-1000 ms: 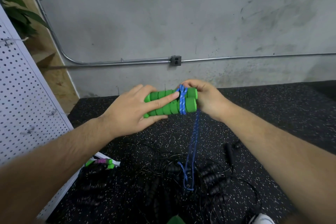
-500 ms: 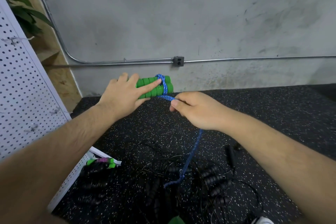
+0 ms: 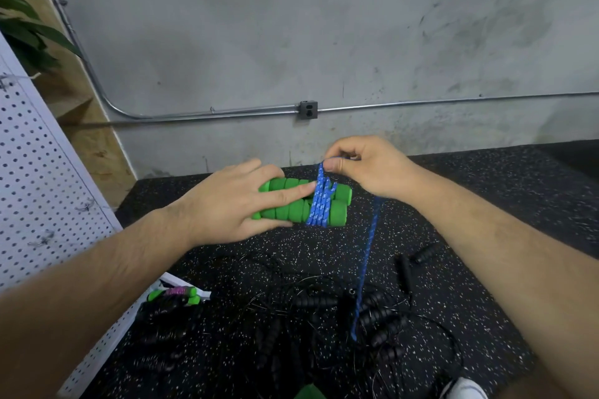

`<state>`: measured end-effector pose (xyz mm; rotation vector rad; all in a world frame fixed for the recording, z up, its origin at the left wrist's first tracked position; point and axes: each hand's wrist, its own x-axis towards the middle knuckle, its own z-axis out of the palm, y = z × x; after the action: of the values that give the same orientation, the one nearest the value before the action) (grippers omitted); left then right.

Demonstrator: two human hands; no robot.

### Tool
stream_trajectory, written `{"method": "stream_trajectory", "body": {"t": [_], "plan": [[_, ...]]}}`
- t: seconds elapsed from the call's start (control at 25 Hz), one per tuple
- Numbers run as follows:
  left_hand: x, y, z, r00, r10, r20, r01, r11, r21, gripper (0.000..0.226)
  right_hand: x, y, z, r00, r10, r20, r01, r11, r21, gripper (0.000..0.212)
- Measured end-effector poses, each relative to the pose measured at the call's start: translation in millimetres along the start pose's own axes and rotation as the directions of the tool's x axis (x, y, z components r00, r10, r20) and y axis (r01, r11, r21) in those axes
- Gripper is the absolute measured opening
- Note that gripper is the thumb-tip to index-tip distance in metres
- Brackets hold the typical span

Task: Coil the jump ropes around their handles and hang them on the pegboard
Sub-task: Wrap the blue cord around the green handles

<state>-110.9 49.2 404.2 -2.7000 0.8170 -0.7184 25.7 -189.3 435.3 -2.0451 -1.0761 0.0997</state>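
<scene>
Since half a second ago the right hand [image 3: 366,168] has risen from below the handles [image 3: 301,206] to just above their right end, carrying the rope [image 3: 319,201] up and over them. More blue turns now show on the handles.

Both green handles are held in the air over the floor [image 3: 502,204], in the middle of the view and in front of the grey wall. They lie side by side, one nearer and one farther, with their long axis running left to right and almost level. Their round ends point right.

The left hand [image 3: 223,204] holds them from the left. Its grip is closed round the pair, with the forefinger stretched along the top to touch the turns and the thumb underneath.

The turns cross the handles at right angles, close to the right end. From there the rope goes up to the right hand, whose grip pinches it between thumb and forefinger. The loose length drops from behind that hand, down toward the near floor.

A heap of black ropes [image 3: 324,311] lies there on the floor, and the blue end hangs over it. A coiled green-handled rope [image 3: 175,293] lies to the near left, at the foot of the white pegboard [image 3: 39,191], which leans along the left side.
</scene>
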Motion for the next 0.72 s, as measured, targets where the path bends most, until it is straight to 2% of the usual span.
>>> {"method": "stream_trajectory", "body": {"t": [0.16, 0.2, 0.28, 0.4, 0.52, 0.64, 0.72], "plan": [[2.3, 10.7, -4.9, 0.987, -0.118, -0.112, 0.115, 0.993, -0.029, 0.071, -5.3, -1.9, 19.0, 0.997, 0.055, 0.053, -0.07, 0.935, 0.347, 0.017], [4.0, 12.2, -5.6, 0.977, -0.163, -0.14, 0.161, 0.987, -0.029, 0.072, -7.1, -3.8, 24.4, 0.993, 0.1, 0.06, -0.115, 0.921, 0.372, 0.021], [9.8, 13.1, -6.2, 0.951, -0.254, -0.176, 0.255, 0.967, -0.017, 0.071, -10.0, -5.5, 36.1, 0.98, 0.173, 0.098, -0.196, 0.931, 0.308, 0.03], [19.5, 9.7, -4.7, 0.894, -0.401, -0.2, 0.415, 0.909, 0.03, 0.069, -13.5, -0.5, 49.7, 0.974, 0.152, 0.171, -0.189, 0.956, 0.225, 0.034], [22.9, -3.8, 1.9, 0.843, -0.52, -0.141, 0.538, 0.826, 0.17, 0.07, -22.2, -6.1, 58.7, 0.948, 0.176, 0.266, -0.216, 0.968, 0.127, 0.035], [16.6, -19.1, 12.4, 0.848, -0.529, -0.022, 0.508, 0.801, 0.316, 0.072, -27.7, -22.4, 59.3, 0.931, 0.18, 0.317, -0.203, 0.978, 0.042, 0.031], [12.5, -24.2, 17.7, 0.852, -0.521, 0.045, 0.474, 0.806, 0.354, 0.073, -29.3, -32.7, 48.5, 0.934, 0.167, 0.314, -0.178, 0.984, 0.005, 0.028]]}}
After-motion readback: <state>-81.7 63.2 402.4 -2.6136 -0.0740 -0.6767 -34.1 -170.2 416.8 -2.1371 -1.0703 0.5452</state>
